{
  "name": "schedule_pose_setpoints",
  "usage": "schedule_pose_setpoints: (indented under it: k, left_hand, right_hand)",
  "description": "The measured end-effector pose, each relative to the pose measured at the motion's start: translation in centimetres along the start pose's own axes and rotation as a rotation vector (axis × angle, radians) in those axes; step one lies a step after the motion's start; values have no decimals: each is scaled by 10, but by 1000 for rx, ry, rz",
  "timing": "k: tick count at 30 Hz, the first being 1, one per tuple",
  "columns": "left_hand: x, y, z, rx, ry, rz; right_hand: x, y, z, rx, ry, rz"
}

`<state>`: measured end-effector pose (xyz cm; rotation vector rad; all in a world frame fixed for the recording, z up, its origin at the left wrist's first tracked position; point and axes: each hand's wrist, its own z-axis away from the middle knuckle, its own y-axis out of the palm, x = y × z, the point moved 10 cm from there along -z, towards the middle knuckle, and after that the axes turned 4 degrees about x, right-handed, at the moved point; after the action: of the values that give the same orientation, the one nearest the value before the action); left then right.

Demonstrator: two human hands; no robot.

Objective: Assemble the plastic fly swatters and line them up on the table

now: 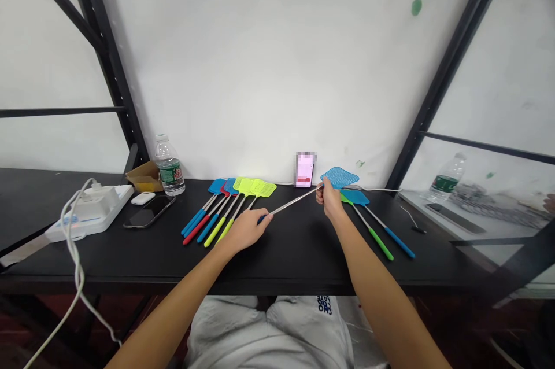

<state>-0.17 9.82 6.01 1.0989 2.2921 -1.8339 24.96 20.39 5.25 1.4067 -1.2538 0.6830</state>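
A blue fly swatter with a metal rod is held slantwise above the table between both my hands. My left hand is closed around its dark blue handle, most of which the fingers hide. Just below the blue mesh head, my right hand pinches the neck of the swatter. Several other fly swatters lie fanned out to the left, among them a red-handled one and a yellow one. On the right rest a green-handled swatter and a blue-handled swatter, their heads overlapping.
A phone stands against the wall. At the left are a water bottle, a small cardboard box, a white earbud case, a dark phone and a power strip with cables. Black table reaches the wall.
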Motion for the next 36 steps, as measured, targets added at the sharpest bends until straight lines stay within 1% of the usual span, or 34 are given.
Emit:
schedule_pose_setpoints:
  k: [3,5,12,18,24,31,36]
  left_hand:
    - [1,0,0,-8,-19,-82]
    - [1,0,0,-7,-20,-131]
    - [2,1,1,-20,-27,-237]
    - [1,-1,1,-21,-44,-259]
    - [2,-1,0,-29,-59,-293]
    - [5,0,0,-28,-59,-313]
    - [8,2,-1,-13,-75,-330]
  right_hand:
    - [-2,-4,1,-67,-16,40]
    - [-3,-4,2,-87,-4,28]
    - [-8,2,6,-90,29,-44]
    - [-16,12,9,-50,58,-36]
    - [-17,17,13,-49,49,-28]
    - [-27,36,22,24,62,11]
    - [-32,44,28,35,80,12]
